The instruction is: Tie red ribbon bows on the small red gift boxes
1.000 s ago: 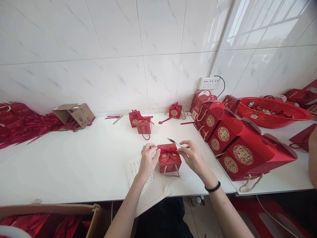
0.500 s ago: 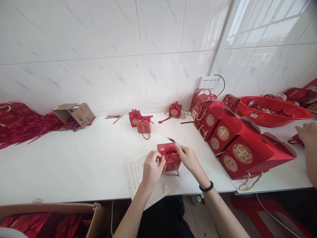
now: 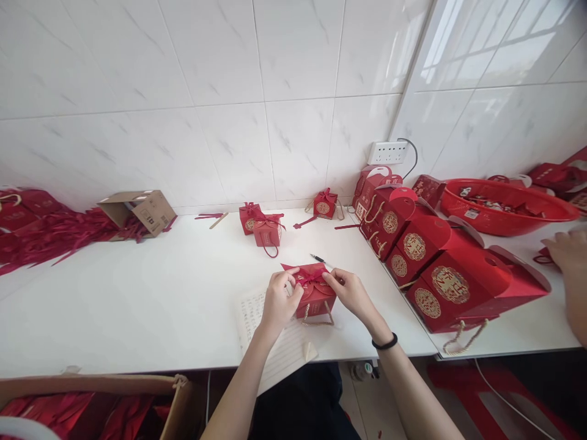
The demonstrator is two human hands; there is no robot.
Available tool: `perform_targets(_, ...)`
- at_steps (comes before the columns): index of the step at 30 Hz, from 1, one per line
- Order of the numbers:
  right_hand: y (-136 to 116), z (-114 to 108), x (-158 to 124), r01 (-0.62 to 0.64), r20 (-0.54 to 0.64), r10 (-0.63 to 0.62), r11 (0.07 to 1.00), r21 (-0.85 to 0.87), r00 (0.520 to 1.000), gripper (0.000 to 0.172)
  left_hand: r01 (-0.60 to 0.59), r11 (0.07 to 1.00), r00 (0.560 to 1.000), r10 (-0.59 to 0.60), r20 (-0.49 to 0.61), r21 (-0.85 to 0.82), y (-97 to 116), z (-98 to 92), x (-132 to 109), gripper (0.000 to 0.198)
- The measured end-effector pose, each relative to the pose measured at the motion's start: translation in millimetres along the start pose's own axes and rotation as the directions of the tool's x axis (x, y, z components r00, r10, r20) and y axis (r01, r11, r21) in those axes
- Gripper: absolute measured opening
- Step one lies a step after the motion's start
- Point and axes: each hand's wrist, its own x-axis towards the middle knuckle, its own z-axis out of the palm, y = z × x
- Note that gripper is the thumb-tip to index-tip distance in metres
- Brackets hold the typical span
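Observation:
A small red gift box (image 3: 316, 307) with gold print and a twisted cord handle stands on the table in front of me. Across its top lies a dark red ribbon (image 3: 312, 278) tied in a bow. My left hand (image 3: 280, 298) pinches the ribbon's left side between thumb and fingers. On the other side my right hand (image 3: 349, 288) pinches its right loop. Under and beside the box's left lies an open notebook (image 3: 284, 354) with handwriting. Just behind the box is a black pen (image 3: 316, 258), partly hidden.
Several larger red boxes (image 3: 449, 284) line the right, beside a red basin (image 3: 504, 214). Small ribboned boxes (image 3: 267, 233) stand at the back. Left are a cardboard box (image 3: 156, 214) with ribbons and a carton (image 3: 174, 403) below the edge. Another person's hand (image 3: 571, 250) is far right.
Both hands have drawn the ribbon outward, and the bow now lies flatter and tighter on the box top. A ribbon end shows at the upper left. The other person's hand moved slightly left.

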Motion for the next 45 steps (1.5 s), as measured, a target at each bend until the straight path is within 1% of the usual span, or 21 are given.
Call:
perform_targets(3,6,-1,2,0.021,-0.007,-0.020,0.999,0.037,1.000,0.049,0.041,0.996,0.998,-0.037,0.056,-0.076,-5,-1.0,3,0.011)
perform_targets(6,10,-2,3,0.021,0.027,-0.025,0.992,0.124,0.999,0.050,0.069,0.984,0.994,-0.053,0.096,-0.164,-9,-0.8,3,0.013)
perform_targets(10,14,-4,4,0.006,0.070,-0.023,0.972,0.236,0.997,0.050,0.112,0.966,0.993,-0.099,0.069,-0.234,-12,-1.1,1,0.015)
perform_targets(15,23,-4,2,-0.048,0.133,0.002,0.937,0.345,0.991,0.048,0.177,0.938,0.984,-0.161,0.078,-0.299,-16,-0.5,1,0.015)
perform_targets(18,31,-11,1,-0.095,0.214,0.020,0.934,0.345,0.977,0.050,0.186,0.926,0.983,-0.177,0.055,-0.329,-18,0.4,0,0.017)
perform_targets(19,32,-15,2,-0.103,0.215,0.033,0.940,0.325,0.976,0.050,0.183,0.925,0.983,-0.177,0.048,-0.332,-18,0.5,0,0.018)
perform_targets(20,32,-21,3,-0.103,0.175,0.053,0.951,0.291,0.983,0.050,0.181,0.927,0.983,-0.175,0.048,-0.329,-17,0.3,0,0.018)
perform_targets(22,24,-33,7,-0.072,0.002,0.073,0.979,0.189,0.997,0.047,0.179,0.936,0.984,-0.168,0.062,-0.304,-14,0.0,0,0.016)
perform_targets(24,9,-41,14,0.026,-0.156,-0.019,0.999,0.042,0.988,0.042,0.180,0.944,0.983,-0.164,0.079,-0.276,-9,0.7,0,0.012)
perform_targets(25,-1,-42,19,0.107,-0.162,-0.111,0.994,-0.030,0.981,0.038,0.182,0.948,0.983,-0.167,0.078,-0.262,-7,1.9,1,0.011)
perform_targets(26,-10,-40,25,0.207,-0.104,-0.215,0.975,-0.085,0.971,0.033,0.184,0.952,0.983,-0.174,0.064,-0.244,-5,3.6,2,0.013)
perform_targets(27,-19,-36,32,0.300,-0.008,-0.304,0.946,-0.121,0.953,0.028,0.184,0.958,0.983,-0.179,0.043,-0.219,-4,5.7,3,0.014)
perform_targets(29,-32,-24,46,0.406,0.221,-0.372,0.904,-0.133,0.901,0.021,0.170,0.971,0.985,-0.173,0.000,-0.169,-4,10.3,5,0.015)
perform_targets(30,-36,-17,53,0.431,0.330,-0.374,0.895,-0.117,0.867,0.020,0.160,0.976,0.986,-0.164,-0.016,-0.151,-5,12.3,6,0.015)
perform_targets(32,-39,-4,66,0.423,0.500,-0.343,0.905,-0.052,0.795,0.015,0.138,0.979,0.990,-0.143,-0.023,-0.152,-8,15.0,7,0.014)
perform_targets(34,-39,5,74,0.380,0.590,-0.311,0.925,0.007,0.745,0.011,0.125,0.978,0.991,-0.130,-0.018,-0.166,-10,16.2,7,0.013)
perform_targets(36,-39,10,78,0.341,0.612,-0.290,0.940,0.036,0.736,0.009,0.124,0.980,0.992,-0.128,-0.017,-0.155,-11,17.5,6,0.013)
perform_targets(38,-38,11,76,0.320,0.598,-0.281,0.946,0.044,0.751,0.009,0.139,0.980,0.988,-0.147,-0.045,-0.146,-11,19.8,3,0.012)
perform_targets(41,-38,12,71,0.282,0.569,-0.266,0.958,0.061,0.778,0.011,0.158,0.976,0.969,-0.182,-0.166,-0.147,-10,23.3,0,0.021)
perform_targets(43,-36,12,69,0.257,0.544,-0.254,0.964,0.072,0.800,0.012,0.084,0.994,0.968,-0.099,-0.232,-0.073,-8,22.9,0,0.026)
perform_targets(45,-33,13,69,0.230,0.517,-0.238,0.970,0.081,0.823,0.012,-0.060,0.995,0.982,0.072,-0.174,0.075,-3,19.9,2,0.021)
